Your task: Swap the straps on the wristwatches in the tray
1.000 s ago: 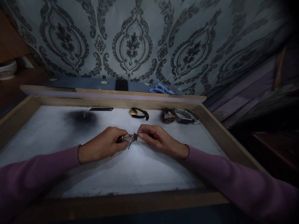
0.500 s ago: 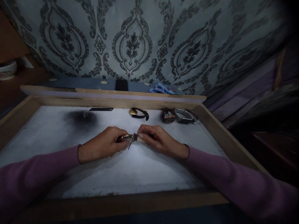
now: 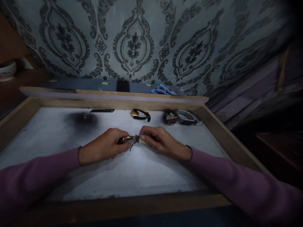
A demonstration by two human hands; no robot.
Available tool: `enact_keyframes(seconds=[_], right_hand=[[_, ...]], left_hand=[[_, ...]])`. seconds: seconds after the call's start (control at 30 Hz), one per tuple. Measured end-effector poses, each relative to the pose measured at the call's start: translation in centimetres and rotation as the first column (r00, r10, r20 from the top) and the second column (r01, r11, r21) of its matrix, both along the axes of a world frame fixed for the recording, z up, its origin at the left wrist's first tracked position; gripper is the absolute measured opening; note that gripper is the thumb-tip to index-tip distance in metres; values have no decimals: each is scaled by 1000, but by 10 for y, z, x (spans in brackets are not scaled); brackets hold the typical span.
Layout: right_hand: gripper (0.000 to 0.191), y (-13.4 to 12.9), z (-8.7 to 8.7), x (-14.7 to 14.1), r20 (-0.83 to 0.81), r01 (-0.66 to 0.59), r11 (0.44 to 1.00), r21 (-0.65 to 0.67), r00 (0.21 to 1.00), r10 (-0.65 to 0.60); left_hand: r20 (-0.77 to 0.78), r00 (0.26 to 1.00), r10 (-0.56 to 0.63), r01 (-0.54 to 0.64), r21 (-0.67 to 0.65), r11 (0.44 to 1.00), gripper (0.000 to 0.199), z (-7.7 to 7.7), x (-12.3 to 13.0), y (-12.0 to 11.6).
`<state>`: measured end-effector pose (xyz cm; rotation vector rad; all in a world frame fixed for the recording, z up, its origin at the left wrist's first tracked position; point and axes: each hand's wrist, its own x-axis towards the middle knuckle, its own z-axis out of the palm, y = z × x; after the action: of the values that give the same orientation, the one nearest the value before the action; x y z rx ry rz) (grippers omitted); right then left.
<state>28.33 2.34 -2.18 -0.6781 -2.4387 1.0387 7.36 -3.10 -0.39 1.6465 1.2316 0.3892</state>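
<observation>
My left hand (image 3: 107,145) is closed around a wristwatch (image 3: 127,139) with a shiny gold-coloured rim, thumb and fingers gripping its case. Facing it, my right hand (image 3: 163,142) pinches a flat strip (image 3: 137,139), dark at one end and pale along the part near the thumb. The strip's dark end meets the side of the watch; whether the two are joined I cannot tell. A thin dark piece (image 3: 131,147) slants down between the hands at that spot. Both hands are over the white bottom of a shallow wooden-framed tray (image 3: 113,176).
Along the tray's far side lie a black blade-like strip (image 3: 102,111), a gold watch with black strap (image 3: 140,115), a brown-and-gold watch (image 3: 169,117) and a grey-banded watch (image 3: 186,117). A blue cloth (image 3: 163,90) rests beyond the rim. A bowl (image 3: 8,71) stands far left.
The watch is tilted slightly differently in my left hand, and the thin dark piece beside it has shifted a little. Both hands stay in nearly the same place.
</observation>
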Motion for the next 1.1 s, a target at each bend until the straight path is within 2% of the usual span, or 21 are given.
enact_keyframes(seconds=[0.2,1.1], right_hand=[[22,0,1,1,14,-16,997,72,1000,15],[21,0,1,1,3,-5,999,46,1000,5]], left_hand=[[9,1000,-4,4,15,1000,22,-2,-1,0],[-8,1000,-16,16,35,999,20,-2,-1,1]])
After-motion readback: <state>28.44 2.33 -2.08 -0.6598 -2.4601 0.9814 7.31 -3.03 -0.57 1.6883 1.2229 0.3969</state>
